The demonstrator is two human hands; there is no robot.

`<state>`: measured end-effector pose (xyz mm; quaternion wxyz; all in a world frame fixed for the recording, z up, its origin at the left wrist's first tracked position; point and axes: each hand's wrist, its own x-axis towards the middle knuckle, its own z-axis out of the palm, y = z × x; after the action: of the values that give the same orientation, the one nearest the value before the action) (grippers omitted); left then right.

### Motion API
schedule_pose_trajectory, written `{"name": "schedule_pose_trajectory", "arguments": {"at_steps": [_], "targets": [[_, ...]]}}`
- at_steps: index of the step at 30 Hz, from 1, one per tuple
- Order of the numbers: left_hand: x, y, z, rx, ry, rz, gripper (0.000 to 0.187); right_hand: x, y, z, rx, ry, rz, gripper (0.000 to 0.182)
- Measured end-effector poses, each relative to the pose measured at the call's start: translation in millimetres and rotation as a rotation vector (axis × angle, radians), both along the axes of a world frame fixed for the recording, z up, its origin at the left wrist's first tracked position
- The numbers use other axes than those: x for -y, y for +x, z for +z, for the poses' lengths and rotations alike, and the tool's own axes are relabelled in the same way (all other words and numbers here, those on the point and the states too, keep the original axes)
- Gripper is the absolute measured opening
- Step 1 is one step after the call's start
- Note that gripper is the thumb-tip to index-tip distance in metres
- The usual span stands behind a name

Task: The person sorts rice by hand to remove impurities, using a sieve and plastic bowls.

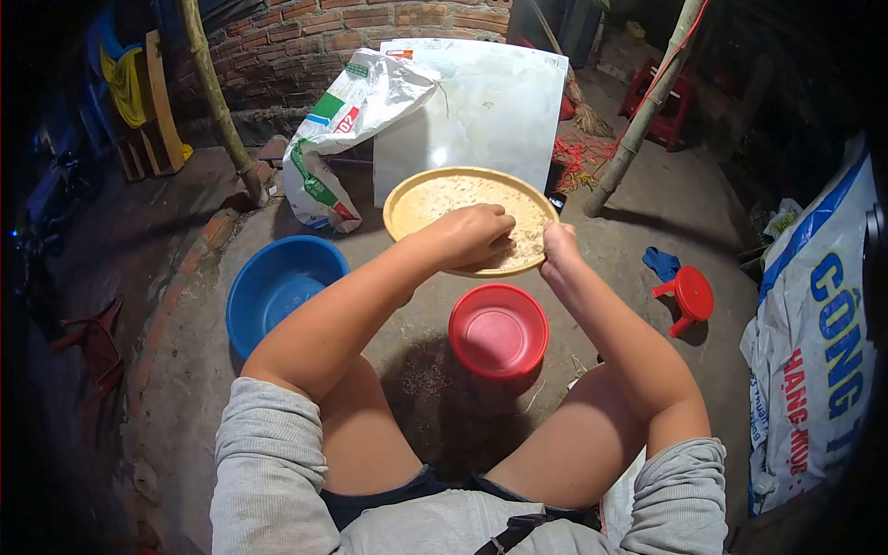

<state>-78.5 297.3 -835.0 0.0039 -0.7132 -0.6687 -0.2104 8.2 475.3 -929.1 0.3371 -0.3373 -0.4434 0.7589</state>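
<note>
A shallow round yellow tray (433, 176) is held up in front of me, tilted, with pale, crumbly grain-like bits (453, 196) spread over its surface. My right hand (560, 246) grips the tray's rim at its right side, thumb on top. Over the tray's middle, my left hand (474, 233) has its fingers curled down at the bits; what they pinch, if anything, is hidden. Below the tray a red plastic basin (499, 294) stands on the floor, and a larger blue basin (248, 319) sits to its left, partly behind my left forearm.
A white board (499, 102) leans at the back, with a printed white sack (319, 153) beside it. Bamboo poles (213, 92) rise on both sides. A small red stool (694, 291) stands at right, near a large printed sheet (814, 351).
</note>
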Motion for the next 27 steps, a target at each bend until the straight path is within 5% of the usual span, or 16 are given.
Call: {"name": "schedule_pose_trajectory", "arguments": {"at_steps": [4, 10, 13, 14, 17, 21, 27], "targets": [[-1.9, -18.2, -3.6, -0.096, -0.097, 0.105, 0.030, -0.6, 2.8, 27.9, 0.078, 0.272, -0.180, 0.024], [-17.5, -54.1, -20.0, 0.165, 0.042, 0.194, 0.032, -35.7, -7.2, 12.3, 0.107, 0.143, -0.224, 0.022], [-17.5, -62.7, -14.8, 1.207, -0.104, 0.340, 0.034, -59.1, -13.9, -16.4, 0.022, 0.052, -0.009, 0.026], [-19.3, -67.2, -15.4, 1.208, -0.106, 0.340, 0.034, -54.6, -14.8, -16.6, 0.013, 0.045, 0.001, 0.027], [-23.9, -86.1, -22.1, 2.062, -0.100, 0.419, 0.025, -52.2, -14.6, -15.9, 0.007, 0.019, 0.060, 0.029], [-22.8, -115.9, -36.8, 2.455, -0.106, 0.393, 0.017, -64.8, -28.2, -36.1, 0.036, 0.036, 0.004, 0.027], [-21.1, -162.5, -52.5, 2.355, -0.033, 0.567, 0.027, -57.3, -23.7, -17.0, 0.064, -0.073, -0.070, 0.029]]}}
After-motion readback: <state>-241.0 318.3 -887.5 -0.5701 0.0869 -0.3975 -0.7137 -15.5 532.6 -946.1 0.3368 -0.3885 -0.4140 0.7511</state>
